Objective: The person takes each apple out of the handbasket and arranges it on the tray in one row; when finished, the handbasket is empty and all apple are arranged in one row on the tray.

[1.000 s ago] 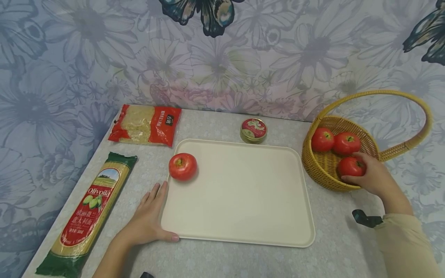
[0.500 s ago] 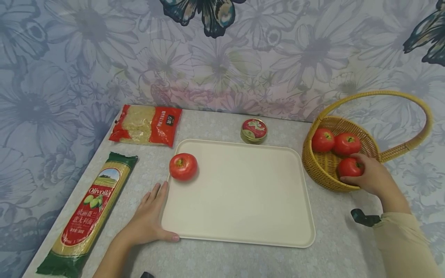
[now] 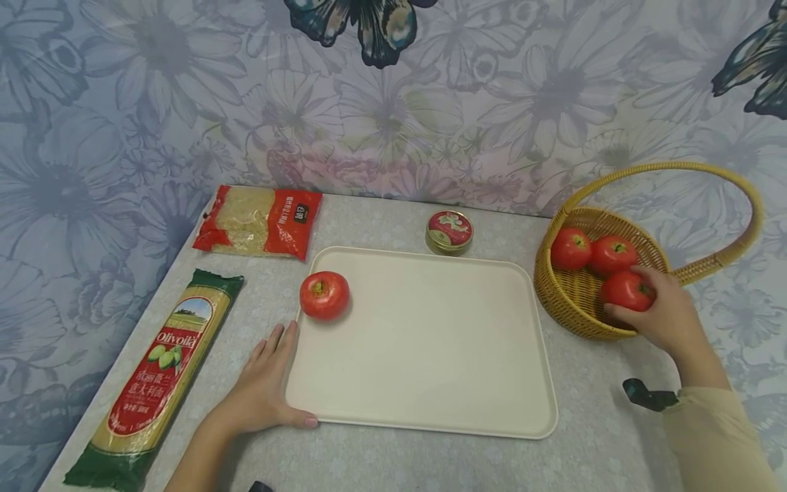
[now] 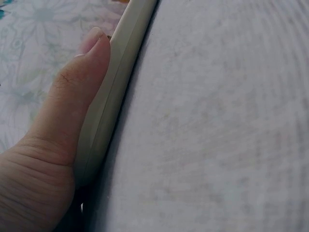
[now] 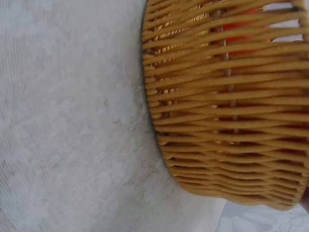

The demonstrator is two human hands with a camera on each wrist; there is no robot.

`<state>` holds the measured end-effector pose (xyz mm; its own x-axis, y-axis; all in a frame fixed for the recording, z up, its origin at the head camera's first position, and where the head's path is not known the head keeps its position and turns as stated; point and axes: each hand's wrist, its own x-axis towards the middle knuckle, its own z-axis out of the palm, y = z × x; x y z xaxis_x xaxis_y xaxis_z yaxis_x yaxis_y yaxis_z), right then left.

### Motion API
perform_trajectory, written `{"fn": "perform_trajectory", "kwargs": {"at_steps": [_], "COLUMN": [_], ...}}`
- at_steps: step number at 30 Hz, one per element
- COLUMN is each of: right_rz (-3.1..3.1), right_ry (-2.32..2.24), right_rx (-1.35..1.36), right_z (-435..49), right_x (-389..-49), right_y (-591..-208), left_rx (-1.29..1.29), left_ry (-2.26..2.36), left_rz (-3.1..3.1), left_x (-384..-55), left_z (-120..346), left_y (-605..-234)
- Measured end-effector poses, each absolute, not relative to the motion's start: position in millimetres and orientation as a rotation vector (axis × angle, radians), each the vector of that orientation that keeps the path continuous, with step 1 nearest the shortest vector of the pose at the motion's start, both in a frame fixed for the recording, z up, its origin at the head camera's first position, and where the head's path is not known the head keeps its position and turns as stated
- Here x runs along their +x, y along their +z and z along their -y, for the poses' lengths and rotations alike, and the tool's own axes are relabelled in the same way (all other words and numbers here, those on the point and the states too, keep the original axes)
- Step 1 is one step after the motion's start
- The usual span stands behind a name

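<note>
In the head view, my right hand grips a red tomato at the near side of the wicker basket, thumb on the front and fingers behind. Two more tomatoes sit deeper in the basket. My left hand lies against the near left corner of a cream tray, fingers stretched along its left side and thumb on its front edge. The left wrist view shows that thumb against the tray rim. One tomato rests in the tray's far left corner. The basket's woven side fills the right wrist view, hiding most of the hand.
A long green-ended spaghetti pack lies along the left of the table. Behind the tray are a red and clear pasta bag and a small round tin. The basket's tall handle arches toward the right. A flowered wall covering stands behind.
The gripped tomato has shifted slightly up and to the right within the basket, together with my right hand. My left hand and the tray stay put.
</note>
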<state>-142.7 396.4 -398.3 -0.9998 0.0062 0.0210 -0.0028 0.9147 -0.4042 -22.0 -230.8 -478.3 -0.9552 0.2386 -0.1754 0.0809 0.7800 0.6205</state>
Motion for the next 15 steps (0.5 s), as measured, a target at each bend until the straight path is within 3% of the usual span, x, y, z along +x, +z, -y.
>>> {"fn": "perform_trajectory", "kwargs": {"at_steps": [15], "right_rz": [2.821], "right_ry": [0.755], "right_rx": [0.105], "right_z": [-339], "right_x": [-134], "right_y": [-365], "left_rx": [0.266], "left_ry": [0.918], "left_rz": [-2.743], "left_x": [-22], "left_z": [231], "left_y": [-477]}}
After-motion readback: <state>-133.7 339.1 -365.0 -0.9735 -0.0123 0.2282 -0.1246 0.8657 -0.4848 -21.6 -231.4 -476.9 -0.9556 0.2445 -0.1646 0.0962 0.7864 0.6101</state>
